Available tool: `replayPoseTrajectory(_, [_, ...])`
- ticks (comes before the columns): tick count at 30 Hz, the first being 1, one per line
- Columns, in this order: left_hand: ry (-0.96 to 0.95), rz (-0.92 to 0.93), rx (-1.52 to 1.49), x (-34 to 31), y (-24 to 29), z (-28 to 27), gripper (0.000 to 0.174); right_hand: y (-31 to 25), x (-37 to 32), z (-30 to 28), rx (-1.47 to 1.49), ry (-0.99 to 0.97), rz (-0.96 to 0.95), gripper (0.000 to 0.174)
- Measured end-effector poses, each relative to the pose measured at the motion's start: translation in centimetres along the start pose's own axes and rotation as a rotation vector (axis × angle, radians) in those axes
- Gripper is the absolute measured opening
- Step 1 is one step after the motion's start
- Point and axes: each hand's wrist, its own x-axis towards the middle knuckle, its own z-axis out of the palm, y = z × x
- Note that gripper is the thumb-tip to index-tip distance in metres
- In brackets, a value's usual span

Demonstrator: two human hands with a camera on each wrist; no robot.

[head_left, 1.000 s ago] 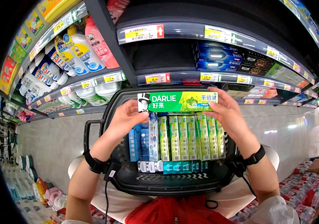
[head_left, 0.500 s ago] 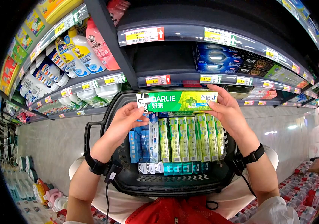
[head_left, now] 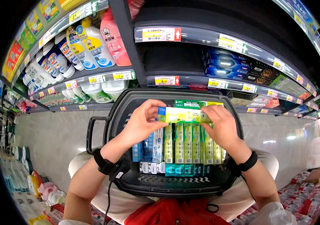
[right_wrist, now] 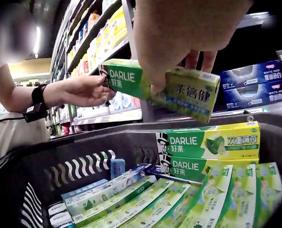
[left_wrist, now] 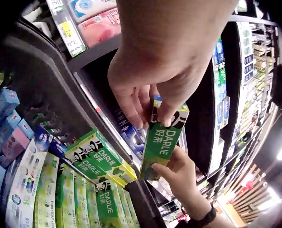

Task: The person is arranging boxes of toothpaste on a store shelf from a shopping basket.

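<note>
Both hands hold one green and yellow toothpaste box (head_left: 183, 115) level above a black basket (head_left: 118, 112). My left hand (head_left: 145, 122) pinches its left end, and my right hand (head_left: 220, 123) grips it near the right end. In the right wrist view the box (right_wrist: 126, 78) shows its printed front, with the right thumb across it. Below it, upright green boxes (head_left: 188, 144) stand in a row beside blue boxes (head_left: 148, 144). Two more green boxes (right_wrist: 205, 142) lie stacked at the basket's far side.
Shelves with price labels (head_left: 161, 34) rise behind the basket. Blue boxes (head_left: 225, 63) sit on the middle shelf at right, and bottles (head_left: 88, 43) stand at left. Small teal boxes (head_left: 184, 170) line the basket's near side. Wrapped goods (head_left: 298, 195) lie at lower right.
The held box has turned from its large printed front to a narrower pale side in the head view, and both hands have shifted their hold. Two boxes behind it show more. The head view has shifted slightly.
</note>
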Motion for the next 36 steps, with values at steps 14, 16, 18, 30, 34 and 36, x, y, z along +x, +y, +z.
replayPoseTrajectory(14, [0.228, -0.059, -0.216, -1.3, 3.6, -3.8, 0.037, 3.3, 13.3, 2.5, -0.312, 0.173, -0.009, 0.029])
replayPoseTrajectory(16, [0.247, -0.069, -0.238, -1.4, 4.2, -4.0, 0.035, 4.6, 16.2, 4.2, -0.382, 0.125, 0.014, 0.026])
replayPoseTrajectory(18, [0.253, -0.078, -0.256, -1.6, 4.7, -4.5, 0.034, 5.4, 18.3, 5.3, -0.406, -0.038, 0.130, 0.041])
replayPoseTrajectory(30, [0.312, -0.044, -0.329, -1.8, 5.9, -6.5, 0.032, 7.6, 20.1, 7.2, -0.253, -0.441, 0.016, 0.044])
replayPoseTrajectory(34, [0.317, -0.038, -0.324, -1.7, 6.0, -6.2, 0.032, 7.7, 19.2, 7.8, -0.228, -0.354, 0.010, 0.038])
replayPoseTrajectory(36, [0.297, -0.045, -0.317, -1.6, 6.0, -5.9, 0.031, 6.6, 19.3, 7.6, -0.242, -0.436, 0.154, 0.040])
